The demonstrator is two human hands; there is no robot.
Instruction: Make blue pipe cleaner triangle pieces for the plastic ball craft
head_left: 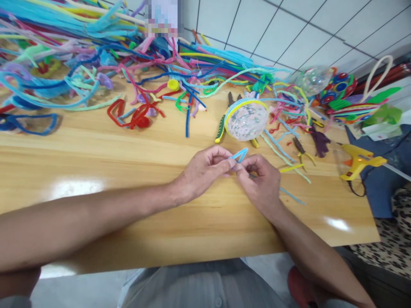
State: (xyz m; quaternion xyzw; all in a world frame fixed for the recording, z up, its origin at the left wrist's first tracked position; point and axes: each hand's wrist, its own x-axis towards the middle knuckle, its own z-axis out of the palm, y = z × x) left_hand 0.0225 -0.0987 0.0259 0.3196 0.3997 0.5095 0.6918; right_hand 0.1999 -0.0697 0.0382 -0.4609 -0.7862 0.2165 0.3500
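Observation:
Between my two hands is a light blue pipe cleaner (244, 153), bent into a narrow V with its tip pointing up and away from me. My left hand (208, 169) pinches one leg of it between thumb and fingers. On the other leg, the fingertips of my right hand (260, 177) are closed. A blue strand (292, 196) shows on the table beyond my right hand; whether it joins the held piece is hidden. Just past my hands lies a clear ball (247, 122) with yellow and blue pipe cleaners around it, resting over green-and-yellow handled pliers (220, 129).
Piles of coloured pipe cleaners (105, 55) cover the table's (128, 239) far side. A red bent piece (138, 115) lies left of the ball. To the right are small pliers (302, 149), a yellow glue gun (359, 161) and a dotted ball (338, 87). Tiled wall (257, 25) stands behind.

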